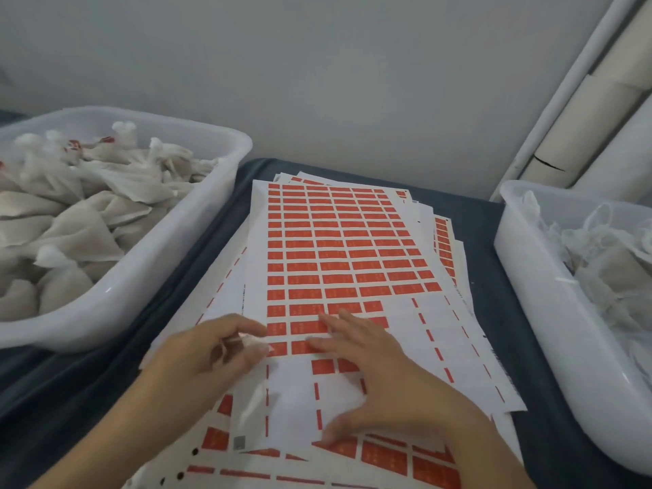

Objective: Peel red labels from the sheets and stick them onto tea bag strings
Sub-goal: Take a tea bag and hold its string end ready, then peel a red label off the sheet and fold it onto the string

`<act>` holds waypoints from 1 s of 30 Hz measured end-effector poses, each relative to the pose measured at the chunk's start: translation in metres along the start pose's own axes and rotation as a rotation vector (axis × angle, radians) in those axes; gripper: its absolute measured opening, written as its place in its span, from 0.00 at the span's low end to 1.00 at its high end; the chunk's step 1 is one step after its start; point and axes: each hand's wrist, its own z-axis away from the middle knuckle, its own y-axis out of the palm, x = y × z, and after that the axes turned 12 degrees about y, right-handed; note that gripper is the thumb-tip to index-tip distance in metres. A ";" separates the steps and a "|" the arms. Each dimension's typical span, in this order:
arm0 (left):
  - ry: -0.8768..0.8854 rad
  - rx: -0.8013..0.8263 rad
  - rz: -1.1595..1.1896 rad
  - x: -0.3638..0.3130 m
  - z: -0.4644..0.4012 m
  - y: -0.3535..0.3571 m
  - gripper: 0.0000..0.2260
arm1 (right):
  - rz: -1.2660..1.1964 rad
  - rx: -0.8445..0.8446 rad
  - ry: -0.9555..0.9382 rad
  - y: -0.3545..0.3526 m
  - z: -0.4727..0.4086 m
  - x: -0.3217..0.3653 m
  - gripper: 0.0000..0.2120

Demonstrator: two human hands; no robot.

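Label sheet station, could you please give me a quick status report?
Left hand pinches a tea bag. Right hand open, fingers flat on top label sheet. Near rows partly peeled. Nothing blocking; tubs either side.

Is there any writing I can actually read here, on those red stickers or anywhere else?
None can be read.
Red labels on the top sheet: faint pale marks, too blurred to read.
Red tags on the tea bags in the left bin: white marks, too small to read.
Top sheet's left margin: a dark printed line, too small to read.
Grey square near the sheet's corner: unreadable.
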 end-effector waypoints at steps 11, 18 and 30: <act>-0.064 -0.112 0.020 0.005 0.020 0.000 0.09 | -0.024 -0.154 0.041 0.001 -0.002 -0.001 0.41; -0.218 -0.114 0.242 0.007 0.007 0.001 0.31 | -0.261 -0.350 -0.013 -0.010 0.004 0.003 0.11; -0.213 0.199 0.790 -0.037 -0.006 0.009 0.31 | -0.224 -0.579 -0.131 -0.012 0.020 0.027 0.19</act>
